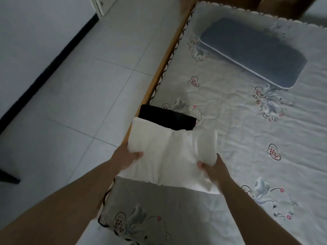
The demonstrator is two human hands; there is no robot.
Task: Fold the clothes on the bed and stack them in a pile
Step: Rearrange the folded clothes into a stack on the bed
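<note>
A folded white garment point(169, 151) is held over the left edge of the bed point(247, 138). My left hand point(127, 156) grips its left side and my right hand point(214, 167) grips its right side, thumbs on top. Just beyond it lies a folded black garment point(168, 117) on the bed, partly covered by the white one's far edge. The white garment sags a little in the middle between my hands.
A blue-grey pillow point(253, 52) lies at the head of the bed. The sheet is pale with heart and flower prints. A wooden bed frame point(159, 75) runs along the left, with tiled floor point(79, 85) and a wall with dark skirting beyond.
</note>
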